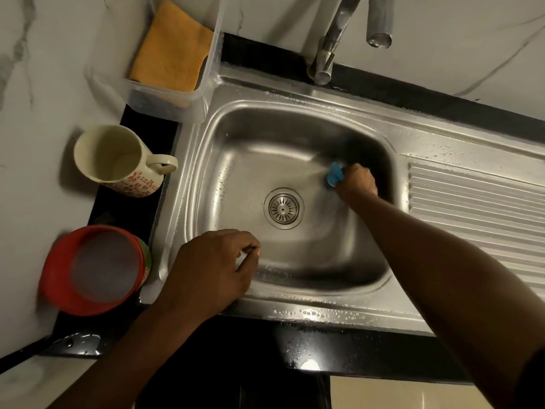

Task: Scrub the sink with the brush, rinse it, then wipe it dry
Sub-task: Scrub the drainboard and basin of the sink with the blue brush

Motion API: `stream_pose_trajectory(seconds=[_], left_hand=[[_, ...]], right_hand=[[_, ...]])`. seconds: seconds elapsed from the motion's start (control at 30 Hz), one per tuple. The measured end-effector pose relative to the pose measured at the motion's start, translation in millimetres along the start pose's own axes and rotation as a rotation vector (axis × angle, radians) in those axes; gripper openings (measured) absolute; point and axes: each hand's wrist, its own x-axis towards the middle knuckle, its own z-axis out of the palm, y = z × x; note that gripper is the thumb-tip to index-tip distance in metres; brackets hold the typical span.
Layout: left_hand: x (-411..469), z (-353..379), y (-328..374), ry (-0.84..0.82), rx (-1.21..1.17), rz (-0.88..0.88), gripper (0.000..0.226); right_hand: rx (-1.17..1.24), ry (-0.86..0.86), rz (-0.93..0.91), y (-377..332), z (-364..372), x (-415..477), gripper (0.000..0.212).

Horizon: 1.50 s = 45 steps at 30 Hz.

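Observation:
A stainless steel sink point(295, 312) with a round drain point(283, 208) fills the middle of the head view. Its rim carries water drops. My right hand point(358, 182) is down inside the basin by the right wall and grips a blue brush point(335, 173), whose head presses against the steel. My left hand point(216, 265) rests at the sink's front left rim with its fingers loosely curled, holding nothing. An orange cloth point(172, 47) lies in a clear plastic tub point(168, 101) at the back left corner.
A chrome tap point(330, 48) stands behind the basin, its spout point(379, 28) above. A cream jug point(118, 159) with red flowers and a red container point(94, 270) stand on the black counter to the left. A ribbed drainboard point(477, 208) lies to the right.

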Motion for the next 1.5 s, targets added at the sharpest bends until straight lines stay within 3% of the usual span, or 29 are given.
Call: stream_pose_trajectory(seconds=[0.3,0.63,0.87,1.0,1.13,1.33,1.5], left_hand=[[2.2,-3.3,4.7,0.035,-0.025,0.003,0.006],[-8.0,-4.9,-12.8,0.012,-0.001,-0.024,0.004],[-11.4,-5.2,-5.6,0.039,-0.011,-0.002,0.006],[-9.3,-8.1,-2.6,0.037,-0.031,0.017,0.011],[-12.3,-11.7,-5.8,0.051,-0.042,0.008,0.01],[-25.0,-11.0,-10.1,0.061,-0.044,-0.034,0.014],[-37.2,-7.3,4.2,0.121,-0.06,-0.06,0.013]], right_hand=[[-0.289,-0.29,-0.076,32.5,19.7,-84.1,0.039],[0.067,-0.007,0.009,-11.4,9.1,-2.1,0.04],[-0.025,-0.194,-0.16,-2.7,41.4,-65.1,0.043],[-0.1,-0.292,-0.163,27.9,53.9,-95.6,0.052],[-0.2,-0.239,-0.123,43.6,32.1,-74.5,0.053],[-0.175,-0.1,-0.082,12.7,18.4,-50.8,0.035],[-0.126,-0.188,-0.185,0.1,45.5,-77.8,0.036]])
